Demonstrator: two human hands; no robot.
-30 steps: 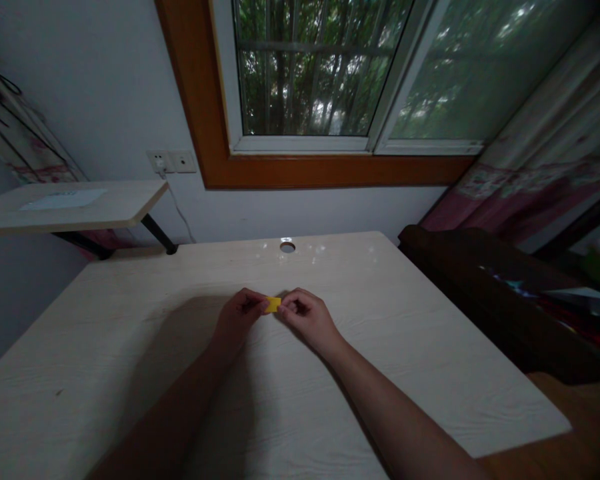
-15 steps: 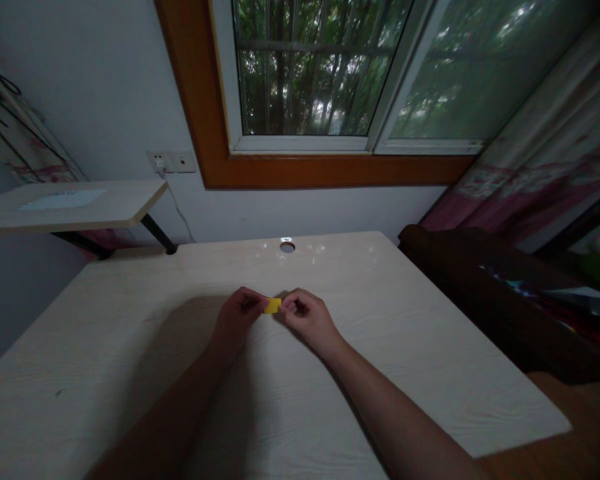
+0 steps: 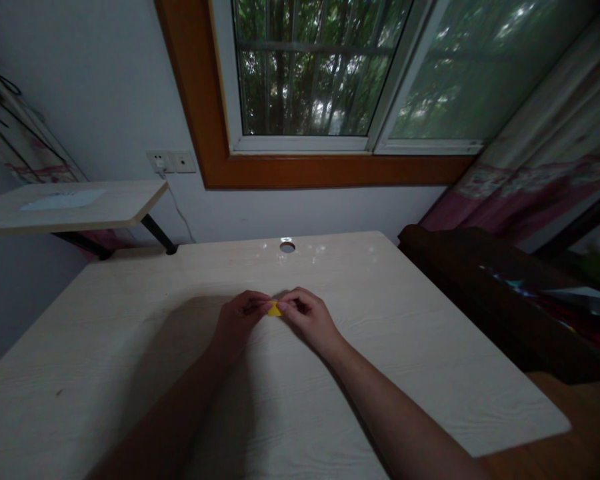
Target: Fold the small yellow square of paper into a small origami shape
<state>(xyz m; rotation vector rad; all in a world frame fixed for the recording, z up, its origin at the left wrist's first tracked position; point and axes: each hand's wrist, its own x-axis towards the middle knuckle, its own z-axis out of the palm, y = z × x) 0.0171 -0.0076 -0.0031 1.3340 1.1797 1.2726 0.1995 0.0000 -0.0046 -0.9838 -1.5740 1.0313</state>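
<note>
A small yellow piece (image 3: 274, 310), perhaps folded paper, is pinched between both my hands near the middle of a pale wooden table (image 3: 410, 360). My left hand (image 3: 237, 320) grips its left side with closed fingers. My right hand (image 3: 307, 317) grips its right side, fingertips pressed together. Only a small yellow corner shows between the fingers; the rest is hidden by them.
A round cable hole (image 3: 287, 247) sits near the table's far edge. A side shelf (image 3: 75, 207) juts out at the left under a wall socket (image 3: 171, 161). A dark piece of furniture (image 3: 495, 287) stands right of the table. A window is behind.
The yellow piece showed as a wider rectangle before; now my fingers have closed in and only a small pointed bit shows. The hands have stayed in place.
</note>
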